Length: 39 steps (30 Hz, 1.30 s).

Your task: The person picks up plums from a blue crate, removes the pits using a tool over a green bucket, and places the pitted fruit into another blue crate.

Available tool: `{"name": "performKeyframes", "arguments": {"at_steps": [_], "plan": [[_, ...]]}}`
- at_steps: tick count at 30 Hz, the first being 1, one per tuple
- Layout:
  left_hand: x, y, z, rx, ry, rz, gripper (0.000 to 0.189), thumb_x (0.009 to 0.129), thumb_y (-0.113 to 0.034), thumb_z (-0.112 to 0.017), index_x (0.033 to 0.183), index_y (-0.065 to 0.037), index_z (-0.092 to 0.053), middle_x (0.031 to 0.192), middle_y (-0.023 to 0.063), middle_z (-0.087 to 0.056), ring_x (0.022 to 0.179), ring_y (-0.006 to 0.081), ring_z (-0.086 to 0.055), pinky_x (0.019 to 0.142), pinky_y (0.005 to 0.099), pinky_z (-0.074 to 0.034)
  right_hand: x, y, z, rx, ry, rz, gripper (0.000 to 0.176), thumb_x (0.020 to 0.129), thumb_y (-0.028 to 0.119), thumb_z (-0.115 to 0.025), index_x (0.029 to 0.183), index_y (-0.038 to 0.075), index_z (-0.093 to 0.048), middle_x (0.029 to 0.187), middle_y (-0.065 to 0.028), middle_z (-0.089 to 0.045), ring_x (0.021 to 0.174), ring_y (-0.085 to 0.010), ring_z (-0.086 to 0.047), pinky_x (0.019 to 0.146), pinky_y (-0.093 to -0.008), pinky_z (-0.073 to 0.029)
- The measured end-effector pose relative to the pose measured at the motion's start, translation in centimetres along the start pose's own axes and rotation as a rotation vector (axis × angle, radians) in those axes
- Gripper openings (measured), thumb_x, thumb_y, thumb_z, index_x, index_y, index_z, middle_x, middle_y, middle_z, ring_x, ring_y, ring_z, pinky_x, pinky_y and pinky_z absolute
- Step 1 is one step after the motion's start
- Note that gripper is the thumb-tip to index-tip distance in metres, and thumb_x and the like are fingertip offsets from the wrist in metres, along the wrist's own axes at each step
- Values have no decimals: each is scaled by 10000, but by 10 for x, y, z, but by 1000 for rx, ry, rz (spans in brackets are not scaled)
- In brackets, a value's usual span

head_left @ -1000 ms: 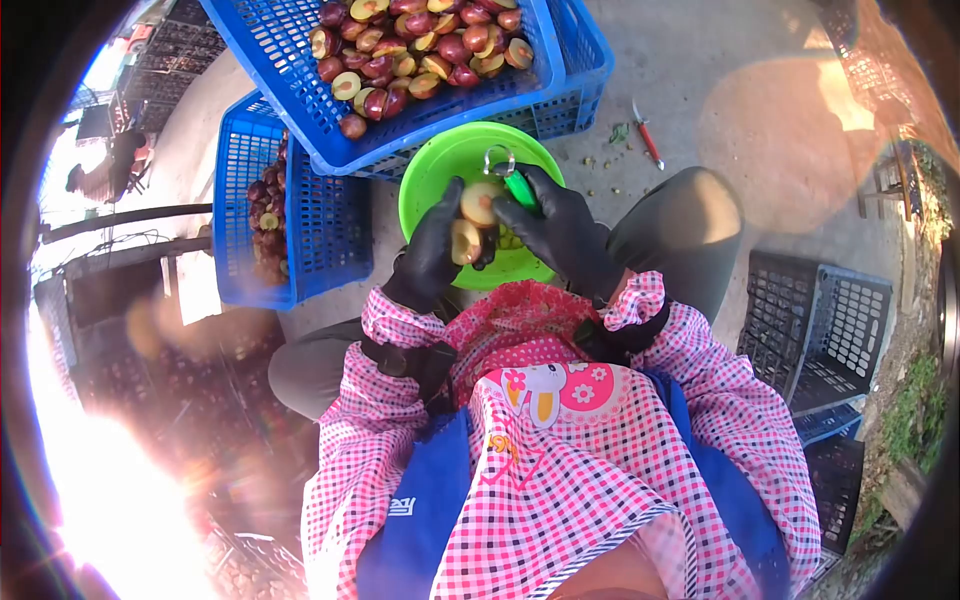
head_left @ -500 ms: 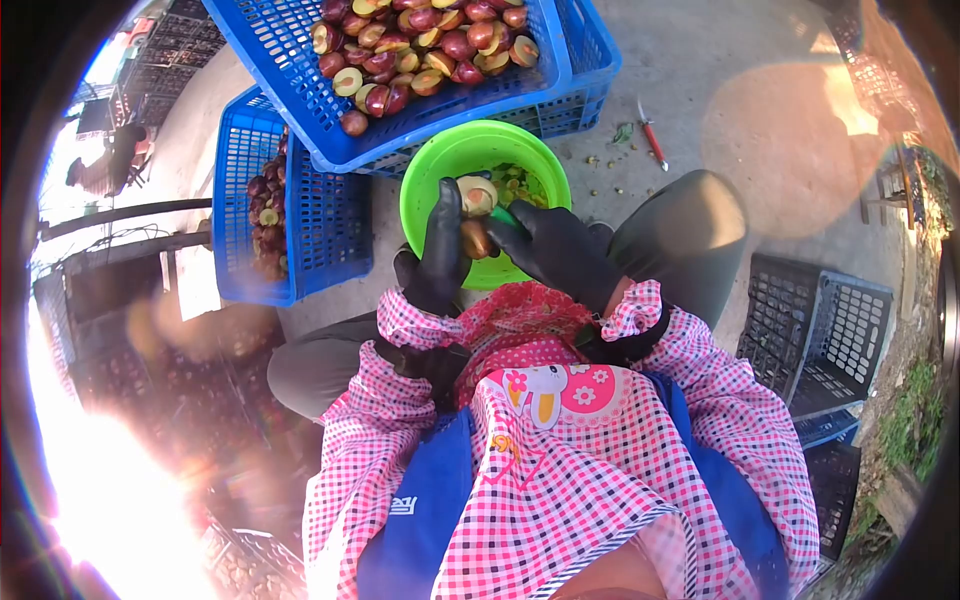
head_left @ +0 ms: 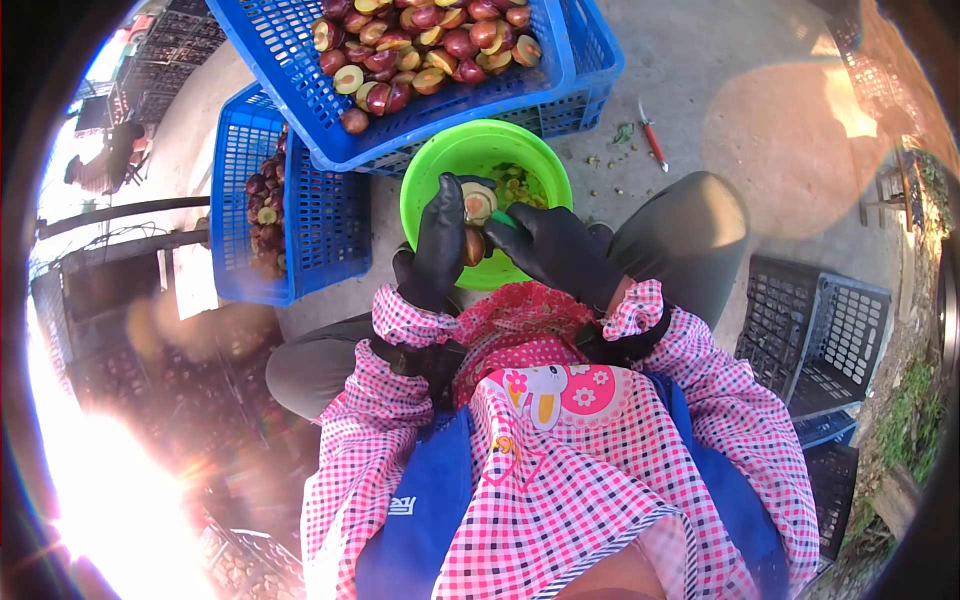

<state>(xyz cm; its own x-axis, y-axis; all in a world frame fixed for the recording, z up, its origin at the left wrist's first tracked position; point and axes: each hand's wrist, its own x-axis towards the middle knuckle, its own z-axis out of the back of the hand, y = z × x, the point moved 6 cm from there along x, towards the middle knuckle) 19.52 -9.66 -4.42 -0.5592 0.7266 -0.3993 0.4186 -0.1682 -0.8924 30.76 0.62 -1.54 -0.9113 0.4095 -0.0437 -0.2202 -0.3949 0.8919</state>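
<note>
In my gloved left hand (head_left: 440, 240) is a cut plum (head_left: 479, 203), its pale face turned up with the brownish centre showing. A second reddish-brown plum piece (head_left: 474, 247) sits lower against the same palm. My gloved right hand (head_left: 562, 248) is closed around a green-handled knife (head_left: 504, 218), whose tip end meets the plum's edge; its blade is hidden. Both hands are over the bright green basin (head_left: 420, 170), which has yellowish-green scraps (head_left: 517, 183) at the bottom.
A blue crate (head_left: 300, 140) of halved plums stands beyond the basin, on another blue crate. To the left is a blue crate (head_left: 230, 200) with more plums. A red-handled knife (head_left: 652, 140) lies on the concrete at right. Black crates (head_left: 845, 340) stand farther right.
My left hand has tilted slightly, and the cut plum in it has turned and shifted a little downward. My right hand stays nearly in place with the knife.
</note>
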Motion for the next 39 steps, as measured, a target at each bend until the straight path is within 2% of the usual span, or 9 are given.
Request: {"name": "performKeyframes", "arguments": {"at_steps": [7, 11, 13, 15, 18, 28, 32, 37, 39], "plan": [[1, -4, -1, 55, -3, 64, 588, 1033, -507, -310, 1060, -11, -625, 894, 92, -654, 694, 164, -624, 604, 291, -517, 1, -3, -1, 69, 57, 19, 350, 931, 344, -617, 911, -5, -630, 600, -164, -612, 524, -323, -609, 526, -417, -447], [0, -16, -9, 133, 134, 73, 581, 1038, -493, -301, 1058, -10, -624, 911, 91, -653, 741, 164, -624, 663, 294, -519, 0, -1, -3, 425, 416, -292, 483, 971, 472, -492, 827, 29, -621, 523, -91, -534, 435, -230, -530, 445, -349, -412], [-2, -36, -19, 272, 95, -313, 568, 1047, -462, -282, 1067, -7, -621, 948, 90, -660, 835, 167, -632, 757, 301, -514, -11, -3, -9, 564, 551, -498, 490, 988, 483, -457, 813, 49, -605, 493, -37, -488, 380, -160, -467, 390, -300, -363], [-1, -41, -26, 280, 63, -461, 550, 1052, -434, -282, 1078, -1, -619, 972, 90, -663, 878, 169, -631, 794, 306, -506, -25, 20, -22, 1451, 753, -523, 477, 1005, 496, -411, 792, 92, -549, 478, 33, -379, 348, -76, -327, 349, -227, -239], [4, -42, -29, 252, 2, -584, 519, 1057, -393, -292, 1095, 8, -619, 1001, 91, -670, 920, 175, -635, 833, 313, -501, -26, 18, -30, 1738, 758, -510, 483, 1009, 503, -386, 783, 95, -516, 468, 30, -330, 332, -83, -273, 336, -231, -209], [12, -24, -1, 138, -217, 27, 609, 991, -578, -389, 919, -28, -641, 722, 6, -618, 632, 145, -599, 575, 269, -468, -13, 16, -28, 1112, 613, -297, 503, 1016, 488, -365, 825, 59, -544, 517, -20, -435, 333, -99, -338, 337, -252, -290], [6, -71, 29, 1241, -584, -502, 379, 967, -431, -496, 937, -89, -655, 814, 216, -664, 751, 429, -639, 621, 499, -486, -8, -5, -29, 1079, 409, -340, 491, 1001, 484, -424, 852, 38, -565, 536, -50, -487, 335, -121, -377, 347, -265, -328], [-44, -192, 133, 1061, -1004, -563, 371, 892, -396, -620, 1047, -63, -669, 954, 197, -674, 800, 374, -662, 705, 443, -530, -6, -11, -17, 1028, 268, -456, 479, 983, 480, -480, 856, 28, -572, 552, -63, -515, 340, -130, -407, 352, -275, -343], [-47, -218, 128, 1648, -1083, -693, 440, 887, -411, -621, 1116, -36, -652, 1037, 208, -667, 861, 376, -665, 774, 445, -526, -5, -10, -23, 984, 315, -428, 489, 983, 480, -481, 871, 13, -577, 562, -68, -530, 349, -129, -433, 358, -273, -351]]}}
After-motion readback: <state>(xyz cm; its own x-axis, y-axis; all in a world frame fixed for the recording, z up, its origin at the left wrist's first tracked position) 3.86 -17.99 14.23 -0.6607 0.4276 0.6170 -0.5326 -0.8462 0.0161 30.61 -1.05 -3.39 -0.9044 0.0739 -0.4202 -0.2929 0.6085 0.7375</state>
